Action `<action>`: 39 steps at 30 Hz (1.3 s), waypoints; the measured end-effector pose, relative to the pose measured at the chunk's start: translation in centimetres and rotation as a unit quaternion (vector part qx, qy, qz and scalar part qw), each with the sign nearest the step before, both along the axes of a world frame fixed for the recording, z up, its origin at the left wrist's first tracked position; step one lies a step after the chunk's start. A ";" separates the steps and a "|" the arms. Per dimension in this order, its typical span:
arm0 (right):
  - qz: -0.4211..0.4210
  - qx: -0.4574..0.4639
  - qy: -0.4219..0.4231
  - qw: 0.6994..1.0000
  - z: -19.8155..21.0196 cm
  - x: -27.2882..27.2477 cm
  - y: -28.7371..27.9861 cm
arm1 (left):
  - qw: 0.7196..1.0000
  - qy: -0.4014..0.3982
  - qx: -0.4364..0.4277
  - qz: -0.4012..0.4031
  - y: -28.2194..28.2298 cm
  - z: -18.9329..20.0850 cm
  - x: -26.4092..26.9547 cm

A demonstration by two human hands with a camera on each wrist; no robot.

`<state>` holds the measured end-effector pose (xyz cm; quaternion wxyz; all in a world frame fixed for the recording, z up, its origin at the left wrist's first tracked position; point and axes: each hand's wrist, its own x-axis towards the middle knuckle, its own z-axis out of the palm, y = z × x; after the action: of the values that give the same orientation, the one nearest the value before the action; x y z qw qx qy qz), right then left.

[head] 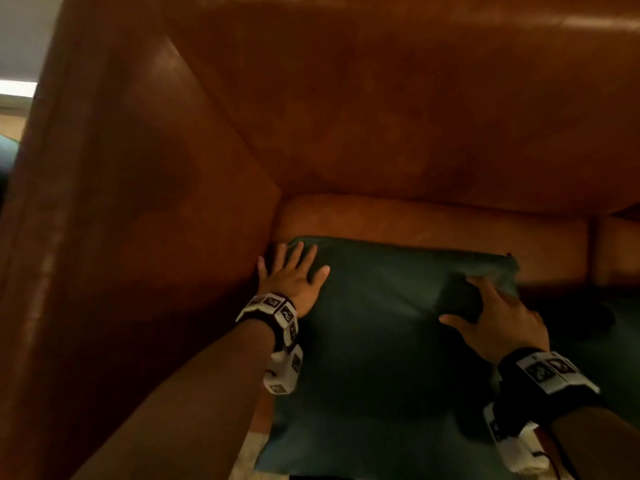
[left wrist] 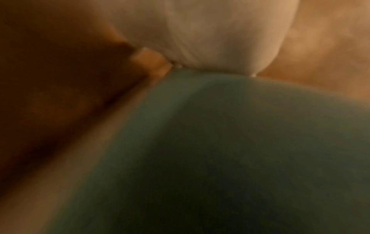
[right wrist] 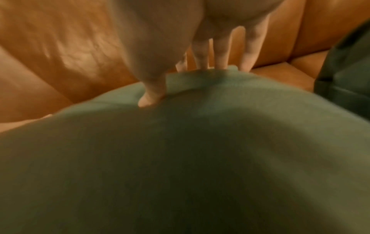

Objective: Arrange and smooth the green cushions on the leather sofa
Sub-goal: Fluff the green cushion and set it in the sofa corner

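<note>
Lowest in the head view, two bare arms with a wrist band (head: 280,318) on the left and a wrist band (head: 550,372) on the right, black with white marked blocks. At the bottom edge, a pale strip of floor (head: 247,455), blurry.

Just above, in the lower middle, a green cushion (head: 374,341) lying flat on the seat, soft and dark, with a fold near its upper right corner. Left hand (head: 292,275) flat on the cushion's upper left corner, fingers straight and spread wide, squeezed beside the sofa arm (head: 138,220). Right hand (head: 498,317) on the upper right part, thumb out to the left, fingers (right wrist: 220,52) bent over the far edge and gripping the cloth. Second green cushion (right wrist: 346,79) at the right edge of the right wrist view, just beside the first; touching or not, hard to tell.

Behind the cushion, a bare band of brown leather seat (head: 433,226). Farther up, the sofa back (head: 381,98) filling the top of the frame, smooth and shiny orange-brown. In the upper left corner, a bit of white wall (head: 24,36).
</note>
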<state>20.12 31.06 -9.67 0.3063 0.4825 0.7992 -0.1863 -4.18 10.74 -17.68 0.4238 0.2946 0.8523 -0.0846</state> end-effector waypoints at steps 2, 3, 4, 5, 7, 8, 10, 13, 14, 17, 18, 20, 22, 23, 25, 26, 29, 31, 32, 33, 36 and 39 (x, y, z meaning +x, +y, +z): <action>-0.001 -0.011 -0.011 1.000 -0.1 -0.2 0.3 | 0.999 0.027 0.027 -0.002 0.9 0.5 0.3; -0.003 -0.017 -0.022 1.000 -0.1 -0.1 0.4 | 0.997 0.042 0.063 -0.016 1.6 0.9 1.0; -0.004 -0.017 -0.027 0.999 0.1 0.0 0.5 | 0.994 0.051 0.091 -0.039 2.4 0.9 1.5; -0.002 -0.014 -0.029 0.999 0.2 0.1 0.6 | 0.992 0.048 0.100 -0.060 2.7 0.6 1.8; 0.008 -0.005 -0.020 1.000 0.2 0.1 0.5 | 0.997 0.016 0.074 -0.027 2.5 -0.6 1.0; 0.009 -0.001 -0.014 1.000 0.1 0.1 0.5 | 0.998 0.005 0.059 0.018 2.2 -1.4 0.2; 0.010 -0.007 -0.009 1.000 0.1 0.0 0.5 | 0.993 -0.023 0.023 0.113 1.7 -2.3 -1.5; 0.026 -0.025 -0.021 0.999 0.6 -0.2 0.9 | 0.990 -0.025 -0.016 0.134 2.1 -1.3 -2.5; 0.051 -0.022 -0.022 0.998 1.0 -0.5 1.1 | 0.995 0.009 -0.001 0.099 2.8 -0.4 -2.0; 0.170 0.043 0.069 0.982 1.3 -2.6 0.1 | 0.979 0.072 0.173 -0.083 6.6 3.4 3.0; 0.198 0.059 0.122 0.971 0.9 -3.5 -0.5 | 0.963 0.046 0.219 -0.150 7.7 4.2 5.4; 0.251 0.046 0.163 0.953 -0.4 -4.9 -1.7 | 0.956 -0.021 0.192 -0.221 8.7 4.3 8.8; 0.300 -0.008 0.110 0.948 -2.4 -4.9 -1.5 | 0.976 -0.032 0.113 -0.181 8.3 2.8 8.9; 0.308 -0.017 0.083 0.948 -3.1 -4.3 -0.6 | 0.986 -0.016 0.085 -0.139 7.9 2.0 8.3; 0.289 -0.023 0.039 0.956 -3.9 -2.3 2.6 | 0.997 0.012 0.040 -0.072 7.1 0.7 6.8; 0.275 -0.025 0.018 0.961 -4.0 -1.1 4.3 | 0.999 0.009 0.020 -0.043 6.6 0.4 6.1; 0.223 -0.013 -0.043 0.974 -3.7 2.0 8.9 | 0.997 0.000 -0.054 0.053 5.4 0.5 3.8; 0.209 -0.025 -0.053 0.976 -2.7 1.8 9.8 | 0.990 0.006 -0.100 0.097 5.1 1.1 2.8; 0.215 -0.026 -0.028 0.976 -2.1 0.9 9.4 | 0.989 0.025 -0.103 0.102 5.3 1.6 2.9; 0.233 -0.027 0.007 0.972 -1.6 -0.2 8.4 | 0.992 0.053 -0.081 0.078 6.0 2.2 3.8; 0.342 -0.049 0.082 0.935 -1.2 -2.8 4.2 | 0.984 0.088 0.126 -0.089 7.8 4.3 9.3; 0.335 -0.083 0.064 0.936 -2.4 -2.4 3.4 | 0.979 0.065 0.153 -0.121 4.8 4.5 13.2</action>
<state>17.74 34.47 -12.07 0.3382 0.1467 0.9140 -0.1694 9.01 15.57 -13.14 0.3036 0.4508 0.8391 -0.0225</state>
